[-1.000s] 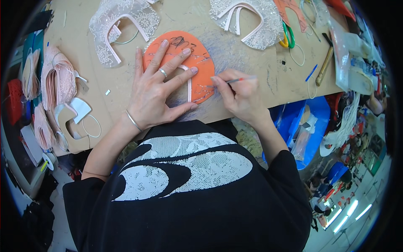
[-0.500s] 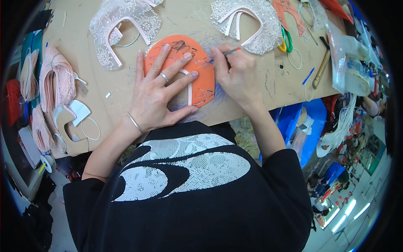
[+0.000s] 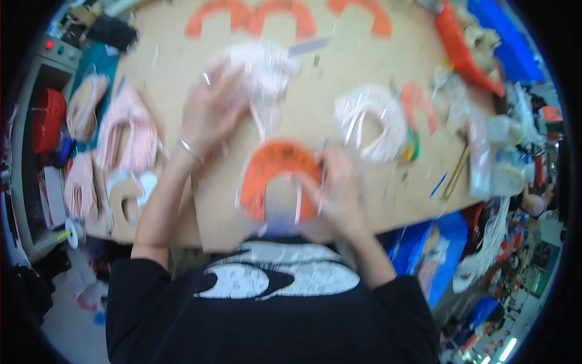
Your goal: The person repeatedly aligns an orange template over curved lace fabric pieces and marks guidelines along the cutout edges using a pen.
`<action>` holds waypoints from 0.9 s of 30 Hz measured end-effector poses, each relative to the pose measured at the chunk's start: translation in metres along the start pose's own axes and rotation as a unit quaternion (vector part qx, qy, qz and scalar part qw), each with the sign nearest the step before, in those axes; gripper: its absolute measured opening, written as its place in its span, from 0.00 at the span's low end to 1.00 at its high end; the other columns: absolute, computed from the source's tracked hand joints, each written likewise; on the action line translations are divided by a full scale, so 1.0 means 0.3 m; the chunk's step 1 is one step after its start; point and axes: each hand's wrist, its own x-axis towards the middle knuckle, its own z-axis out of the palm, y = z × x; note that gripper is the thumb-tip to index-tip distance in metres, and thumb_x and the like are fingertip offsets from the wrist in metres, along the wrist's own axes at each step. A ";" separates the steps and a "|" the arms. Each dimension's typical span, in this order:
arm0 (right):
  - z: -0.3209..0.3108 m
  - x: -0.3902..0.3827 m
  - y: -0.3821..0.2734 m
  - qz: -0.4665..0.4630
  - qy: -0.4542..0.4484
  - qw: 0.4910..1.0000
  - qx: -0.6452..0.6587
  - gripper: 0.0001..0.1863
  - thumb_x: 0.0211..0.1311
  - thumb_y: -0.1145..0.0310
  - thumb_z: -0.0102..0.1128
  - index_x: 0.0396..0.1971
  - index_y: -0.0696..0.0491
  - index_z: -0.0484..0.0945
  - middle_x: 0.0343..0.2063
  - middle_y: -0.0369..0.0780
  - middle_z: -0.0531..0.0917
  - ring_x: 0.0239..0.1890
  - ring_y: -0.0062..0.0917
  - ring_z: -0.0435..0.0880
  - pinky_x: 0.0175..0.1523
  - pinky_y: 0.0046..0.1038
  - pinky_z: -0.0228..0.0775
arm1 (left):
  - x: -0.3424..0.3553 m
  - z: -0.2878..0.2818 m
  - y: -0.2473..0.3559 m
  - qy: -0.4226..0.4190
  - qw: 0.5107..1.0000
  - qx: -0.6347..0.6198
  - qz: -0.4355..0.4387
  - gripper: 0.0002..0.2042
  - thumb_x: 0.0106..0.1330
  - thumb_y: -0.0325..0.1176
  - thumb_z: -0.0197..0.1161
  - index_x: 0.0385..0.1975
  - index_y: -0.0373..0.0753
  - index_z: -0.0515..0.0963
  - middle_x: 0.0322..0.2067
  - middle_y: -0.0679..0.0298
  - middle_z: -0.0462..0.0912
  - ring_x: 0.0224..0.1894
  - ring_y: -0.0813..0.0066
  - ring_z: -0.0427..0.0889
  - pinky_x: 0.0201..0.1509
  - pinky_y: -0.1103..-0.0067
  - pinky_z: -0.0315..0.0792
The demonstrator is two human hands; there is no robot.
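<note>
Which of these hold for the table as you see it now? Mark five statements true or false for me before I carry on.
1. The left hand is at a pale lace piece. True.
2. The right hand is well apart from the nearest orange template. False: the right hand is at the template's right side, though blurred.
3. A bangle circles the left wrist. True.
4. The thin blue stick lies at the table's left end. False: the stick lies toward the right end, beside a long-handled tool.
5. More orange arches lie along the table's far side. True.
</note>
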 end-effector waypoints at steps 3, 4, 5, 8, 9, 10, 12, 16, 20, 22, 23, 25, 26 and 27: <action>0.043 0.001 0.028 -0.016 -0.018 1.000 -0.011 0.19 0.53 0.57 0.72 0.26 0.54 0.72 0.22 0.40 0.71 0.25 0.32 0.69 0.34 0.34 0.66 | -0.094 0.074 -0.154 -0.036 0.997 0.060 0.016 0.13 0.62 0.40 0.64 0.42 0.42 0.83 0.35 0.59 0.84 0.33 0.56 0.82 0.38 0.65 0.76; 0.047 -0.002 0.040 -0.027 -0.037 0.998 -0.031 0.20 0.54 0.54 0.72 0.26 0.54 0.73 0.23 0.40 0.73 0.25 0.32 0.70 0.33 0.34 0.66 | -0.109 0.100 -0.170 -0.034 0.995 0.093 0.017 0.13 0.62 0.40 0.65 0.43 0.43 0.83 0.38 0.59 0.84 0.35 0.57 0.82 0.39 0.65 0.76; 0.064 -0.004 0.071 -0.051 -0.007 0.998 -0.020 0.22 0.54 0.52 0.72 0.29 0.55 0.75 0.23 0.40 0.74 0.24 0.33 0.71 0.33 0.35 0.67 | -0.072 0.097 -0.121 0.015 0.995 0.077 0.060 0.09 0.57 0.35 0.69 0.37 0.43 0.84 0.36 0.62 0.85 0.32 0.60 0.82 0.36 0.69 0.77; 0.016 0.008 0.040 0.012 -0.106 0.994 0.005 0.19 0.54 0.56 0.70 0.36 0.54 0.77 0.26 0.40 0.77 0.29 0.36 0.74 0.40 0.34 0.69 | -0.087 0.093 -0.107 0.035 0.997 0.007 0.065 0.14 0.54 0.34 0.72 0.41 0.42 0.85 0.46 0.63 0.85 0.46 0.59 0.84 0.47 0.71 0.78; -0.020 0.022 0.032 -0.006 -0.100 0.994 0.040 0.14 0.59 0.61 0.67 0.38 0.54 0.78 0.21 0.39 0.78 0.21 0.29 0.74 0.29 0.29 0.68 | -0.109 0.097 -0.108 0.060 0.996 -0.030 0.050 0.15 0.57 0.34 0.71 0.45 0.42 0.84 0.49 0.64 0.84 0.50 0.59 0.83 0.54 0.72 0.76; 0.004 0.000 0.077 0.072 -0.015 0.952 0.297 0.15 0.54 0.70 0.73 0.39 0.57 0.78 0.31 0.40 0.81 0.32 0.25 0.80 0.41 0.25 0.75 | -0.099 0.083 -0.097 0.064 0.996 -0.025 0.056 0.15 0.57 0.34 0.71 0.45 0.42 0.84 0.49 0.64 0.84 0.50 0.59 0.83 0.54 0.72 0.76; -0.082 0.099 0.146 0.041 0.132 0.962 0.237 0.16 0.56 0.78 0.69 0.43 0.58 0.76 0.37 0.40 0.82 0.36 0.22 0.80 0.45 0.22 0.75 | -0.103 0.038 -0.085 0.051 0.996 -0.034 0.065 0.14 0.57 0.32 0.70 0.44 0.41 0.84 0.46 0.63 0.85 0.49 0.58 0.84 0.52 0.72 0.77; -0.214 0.241 0.442 0.127 0.286 0.889 0.333 0.11 0.59 0.75 0.67 0.41 0.59 0.79 0.31 0.39 0.83 0.30 0.22 0.79 0.38 0.21 0.74 | -0.101 0.024 -0.082 0.025 0.995 -0.053 0.079 0.12 0.58 0.29 0.69 0.43 0.39 0.85 0.41 0.64 0.87 0.47 0.59 0.85 0.51 0.72 0.78; -0.281 0.232 0.476 -0.014 0.341 0.931 -0.131 0.10 0.68 0.71 0.59 0.43 0.60 0.80 0.33 0.42 0.85 0.30 0.22 0.81 0.38 0.19 0.73 | -0.077 0.056 -0.112 0.050 0.994 -0.052 0.077 0.10 0.62 0.28 0.67 0.42 0.37 0.85 0.36 0.64 0.88 0.44 0.64 0.86 0.50 0.76 0.78; -0.273 0.240 0.417 0.015 0.366 0.931 0.018 0.09 0.70 0.71 0.56 0.44 0.59 0.79 0.33 0.43 0.85 0.29 0.22 0.82 0.37 0.20 0.74 | -0.070 0.051 -0.106 0.031 0.982 -0.163 -0.093 0.09 0.64 0.29 0.66 0.41 0.35 0.85 0.33 0.65 0.87 0.40 0.69 0.85 0.46 0.79 0.77; -0.259 0.261 0.339 0.040 0.323 0.910 0.258 0.10 0.71 0.71 0.55 0.46 0.59 0.78 0.34 0.43 0.85 0.29 0.23 0.82 0.38 0.20 0.75 | -0.071 0.049 -0.105 0.022 0.960 -0.214 -0.179 0.08 0.66 0.29 0.65 0.41 0.35 0.86 0.31 0.65 0.87 0.38 0.72 0.84 0.44 0.80 0.77; -0.208 0.302 0.200 0.051 0.145 0.820 0.551 0.11 0.74 0.71 0.53 0.50 0.59 0.75 0.39 0.45 0.85 0.29 0.26 0.82 0.40 0.21 0.78 | -0.081 0.053 -0.098 0.004 0.928 -0.260 -0.267 0.08 0.67 0.29 0.65 0.41 0.34 0.86 0.30 0.65 0.87 0.36 0.75 0.84 0.42 0.82 0.76; -0.117 0.338 0.175 0.023 0.101 0.828 0.551 0.12 0.73 0.72 0.53 0.51 0.60 0.75 0.40 0.43 0.84 0.31 0.24 0.83 0.41 0.22 0.78 | -0.081 0.061 -0.107 0.031 0.919 -0.290 -0.266 0.08 0.68 0.29 0.64 0.41 0.33 0.85 0.30 0.65 0.87 0.34 0.77 0.82 0.40 0.83 0.75; -0.017 0.370 0.157 0.032 0.035 0.834 0.549 0.13 0.73 0.71 0.54 0.52 0.60 0.75 0.41 0.42 0.84 0.32 0.23 0.83 0.42 0.22 0.78 | -0.079 0.071 -0.115 0.058 0.908 -0.321 -0.263 0.08 0.68 0.29 0.63 0.40 0.32 0.85 0.31 0.65 0.86 0.33 0.79 0.80 0.38 0.84 0.73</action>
